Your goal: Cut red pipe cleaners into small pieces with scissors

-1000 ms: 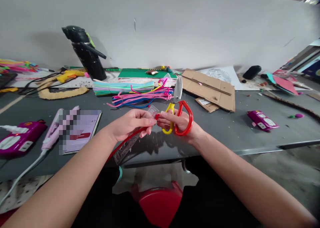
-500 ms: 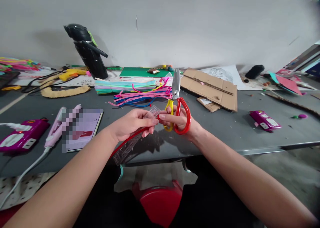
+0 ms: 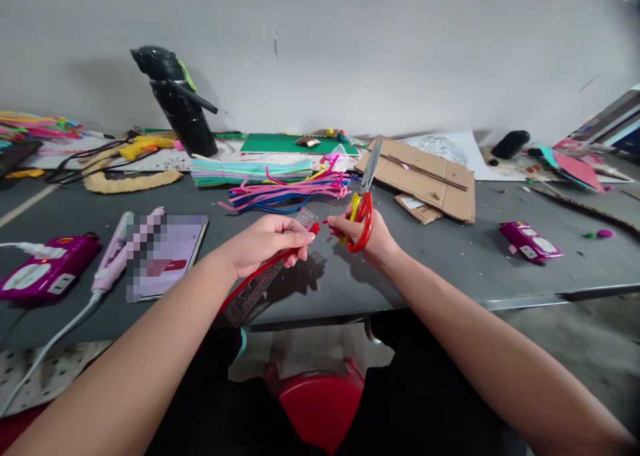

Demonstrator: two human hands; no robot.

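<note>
My left hand (image 3: 265,243) is closed on a clear plastic ruler (image 3: 250,296) and a red pipe cleaner (image 3: 245,285) held together above the grey table (image 3: 450,256). My right hand (image 3: 363,233) grips scissors (image 3: 363,196) with red and yellow handles, blades closed and pointing up and away. Its fingertips also pinch the tip of the red pipe cleaner, just right of my left hand. Behind both hands lies a pile of pink, blue and yellow pipe cleaners (image 3: 287,191).
A black bottle (image 3: 177,103), a yellow glue gun (image 3: 140,147), stacked coloured sheets (image 3: 250,171), a green mat (image 3: 290,143) and cardboard pieces (image 3: 425,176) sit at the back. Purple devices (image 3: 43,276) (image 3: 530,241), a pink tool (image 3: 113,259) and a booklet (image 3: 165,256) lie at the sides. A red stool (image 3: 320,403) is below.
My right hand has turned, so the scissors now tilt to the right and show edge-on. The hands have drawn slightly apart, with the pipe cleaner's tip showing between them.
</note>
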